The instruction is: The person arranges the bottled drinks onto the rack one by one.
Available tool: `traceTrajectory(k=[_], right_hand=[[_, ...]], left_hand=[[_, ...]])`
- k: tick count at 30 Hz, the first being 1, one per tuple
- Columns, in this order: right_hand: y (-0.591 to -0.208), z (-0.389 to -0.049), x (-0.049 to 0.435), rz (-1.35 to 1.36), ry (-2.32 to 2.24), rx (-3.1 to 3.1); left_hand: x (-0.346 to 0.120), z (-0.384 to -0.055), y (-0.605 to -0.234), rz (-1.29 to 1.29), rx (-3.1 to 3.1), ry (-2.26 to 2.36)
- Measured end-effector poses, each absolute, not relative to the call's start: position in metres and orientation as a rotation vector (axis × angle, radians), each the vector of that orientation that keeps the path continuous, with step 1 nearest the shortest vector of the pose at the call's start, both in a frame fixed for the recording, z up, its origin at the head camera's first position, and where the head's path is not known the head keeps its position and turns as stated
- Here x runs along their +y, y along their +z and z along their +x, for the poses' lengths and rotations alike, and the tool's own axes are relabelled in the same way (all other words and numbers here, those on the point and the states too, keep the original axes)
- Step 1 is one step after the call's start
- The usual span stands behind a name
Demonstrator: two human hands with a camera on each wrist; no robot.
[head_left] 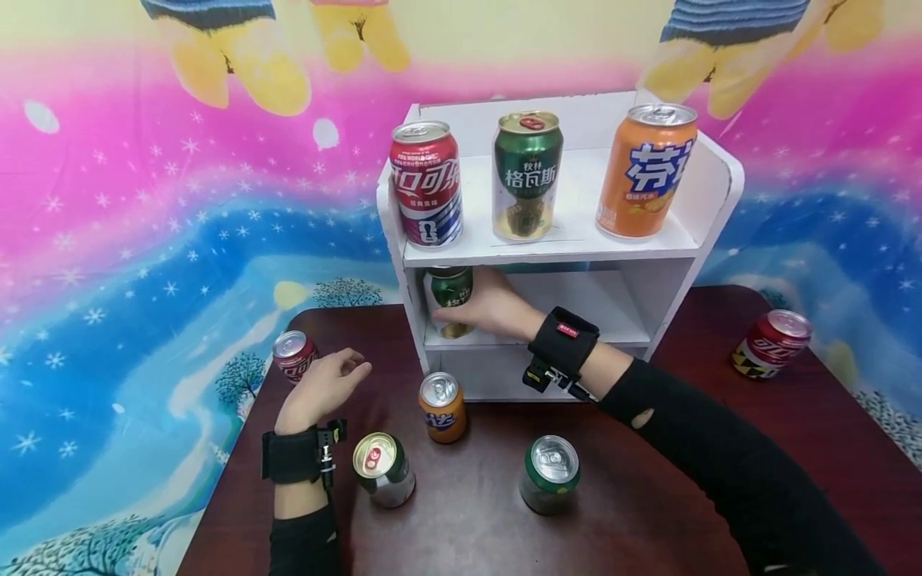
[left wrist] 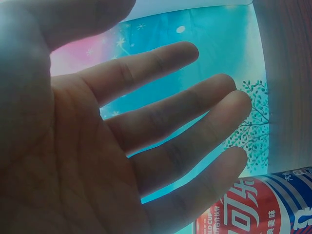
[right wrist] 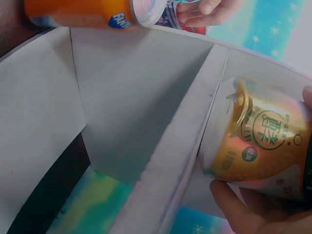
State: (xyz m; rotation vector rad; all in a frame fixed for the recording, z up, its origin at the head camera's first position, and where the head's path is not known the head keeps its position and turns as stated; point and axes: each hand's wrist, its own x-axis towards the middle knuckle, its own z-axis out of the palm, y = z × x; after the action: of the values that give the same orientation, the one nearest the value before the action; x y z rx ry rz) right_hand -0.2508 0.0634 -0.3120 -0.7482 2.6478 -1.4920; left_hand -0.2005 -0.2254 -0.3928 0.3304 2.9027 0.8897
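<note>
On the left of the shelf unit's middle level, my right hand (head_left: 497,308) grips a green, white and gold drink can (head_left: 451,290). In the right wrist view, the can's gold base (right wrist: 268,129) lies close to the shelf board; whether it touches cannot be told. My left hand (head_left: 322,390) hovers over the table's left side, holding nothing, with its fingers spread and lightly bent in the left wrist view. Just behind it stands a red cola can (head_left: 290,353), partly hidden by that hand.
The white shelf unit (head_left: 663,248) bears a red cola can (head_left: 426,188), a green can (head_left: 527,180) and an orange soda can (head_left: 646,176) on top. On the dark table (head_left: 461,536) stand an orange can (head_left: 444,416), green cans (head_left: 392,480) (head_left: 549,488) and a red can (head_left: 767,348).
</note>
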Motion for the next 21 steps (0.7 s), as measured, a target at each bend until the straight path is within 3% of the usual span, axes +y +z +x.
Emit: traceTrajectory(k=[8,21], right_hand=[[-0.3133,-0.2543,0.0718,-0.819,-1.549,2.412],[-0.312,-0.2525,0.067,-0.741,-1.485,2.536]], left_hand=[[-0.2255,-0.1993,-0.394,0.305,2.897,0.886],[-0.223,-0.2007,-0.3942,0.304,2.896,0.883]])
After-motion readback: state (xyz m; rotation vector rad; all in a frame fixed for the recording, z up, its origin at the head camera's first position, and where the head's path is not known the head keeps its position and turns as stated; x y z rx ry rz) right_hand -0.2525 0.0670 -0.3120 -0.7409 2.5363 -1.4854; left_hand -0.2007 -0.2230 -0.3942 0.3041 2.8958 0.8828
